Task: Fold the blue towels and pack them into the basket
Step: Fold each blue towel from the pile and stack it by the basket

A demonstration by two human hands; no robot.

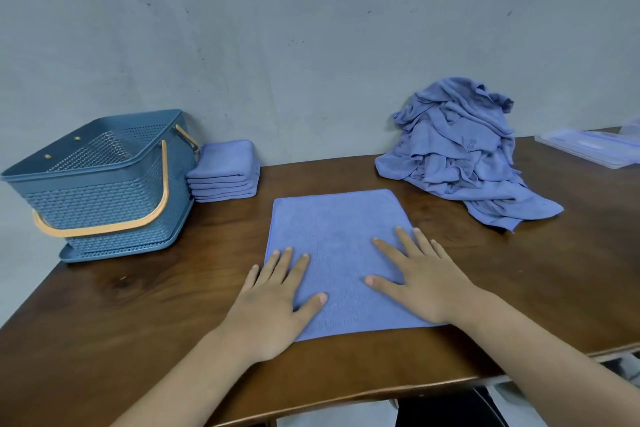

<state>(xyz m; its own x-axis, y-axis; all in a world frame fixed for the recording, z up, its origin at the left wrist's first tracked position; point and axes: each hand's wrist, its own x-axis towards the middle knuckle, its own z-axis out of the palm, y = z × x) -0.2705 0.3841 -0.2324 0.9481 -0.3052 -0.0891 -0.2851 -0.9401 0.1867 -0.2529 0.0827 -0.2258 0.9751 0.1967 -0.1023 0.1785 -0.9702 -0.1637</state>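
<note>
Head view: the left hand (273, 302) and right hand (422, 284) are pressing flat on a towel (332, 229) lying mid-worktop (138, 305), fingers (407, 244) spread straight, gripping nothing. The basket (104, 191) is sitting far left, just beside a folded stack (225, 170); a crumpled pile (460, 156) is lying far right.

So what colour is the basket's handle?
Orange, on the blue basket's handle, clearest in the head view.

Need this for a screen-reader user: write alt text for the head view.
Left hand and right hand rest flat on a blue towel on a wooden table. Basket and folded towels stand left; unfolded pile right.
</note>
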